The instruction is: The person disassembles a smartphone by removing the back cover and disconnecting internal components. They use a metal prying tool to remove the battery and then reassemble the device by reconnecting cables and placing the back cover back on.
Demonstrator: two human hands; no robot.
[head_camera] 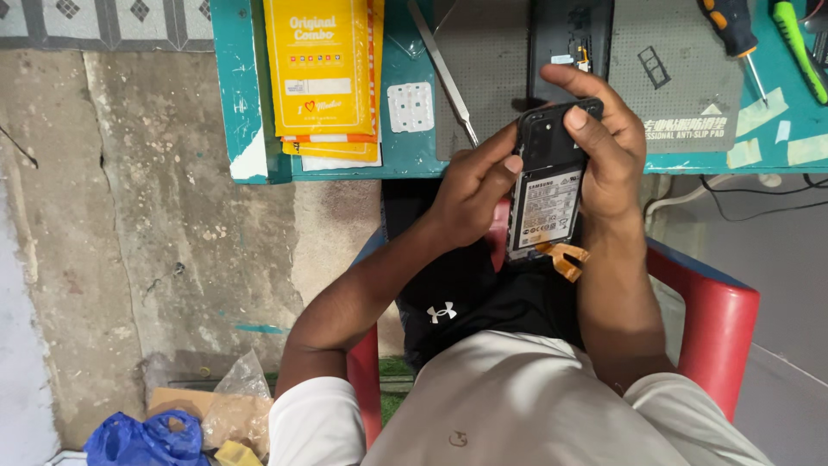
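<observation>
Between our hands, the opened phone (pixel 548 185) (back cover off, battery bare) is gripped by left hand (pixel 474 192) and right hand (pixel 604 142), thumbs pressing its camera end, reassembly unfinished.

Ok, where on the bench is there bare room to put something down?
The grey mat is bare between the metal pry tool and the dark phone part, and again right of that part. The yellow packets and screwdrivers crowd both ends.
</observation>
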